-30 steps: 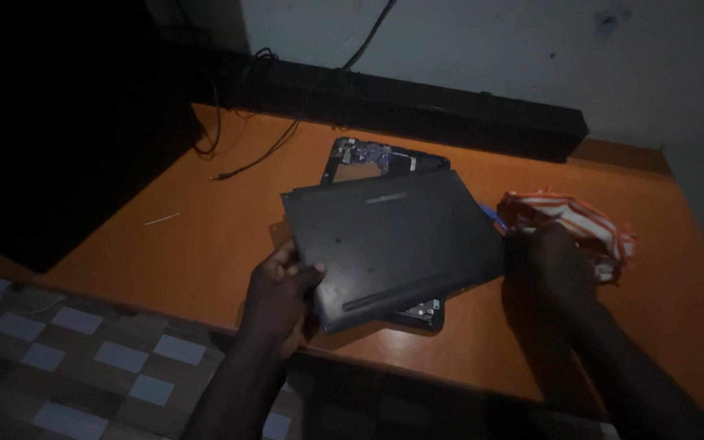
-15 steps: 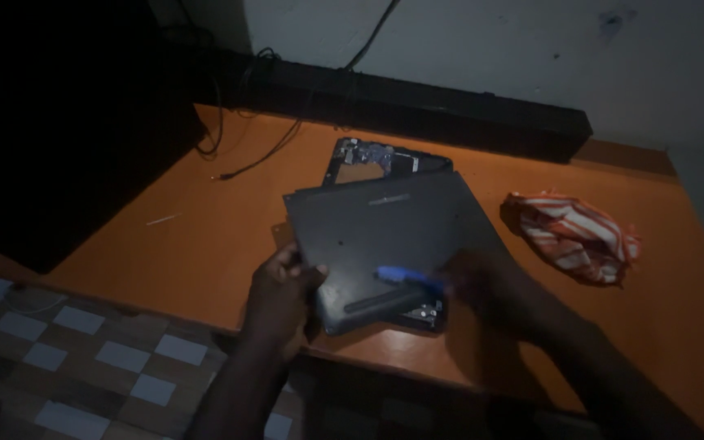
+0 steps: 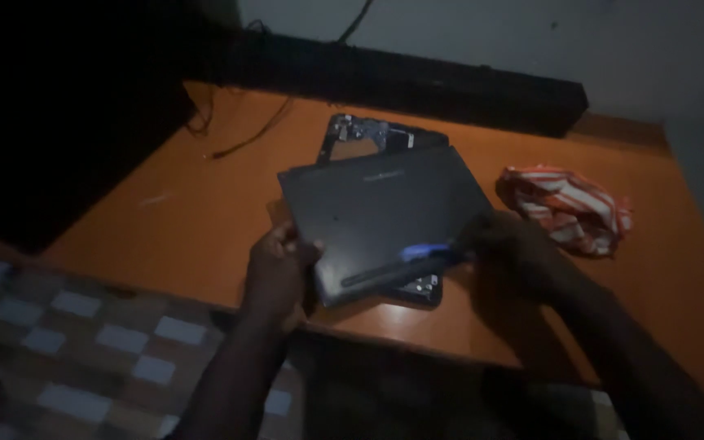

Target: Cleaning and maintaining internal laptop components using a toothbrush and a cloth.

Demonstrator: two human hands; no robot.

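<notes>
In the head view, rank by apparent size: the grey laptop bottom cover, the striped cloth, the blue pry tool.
1. Grey laptop bottom cover, clearly the largest.
2. Striped cloth, lying bunched on the orange desk.
3. Blue pry tool, smallest, partly hidden by the right hand.

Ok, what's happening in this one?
A person holds a dark grey laptop bottom cover over an orange table. The left hand grips the panel's near left corner, while the right hand holds a small blue tool at its near edge. Under the panel lies the opened laptop, its internals showing at the far end. A red-and-white striped cloth sits to the right.
</notes>
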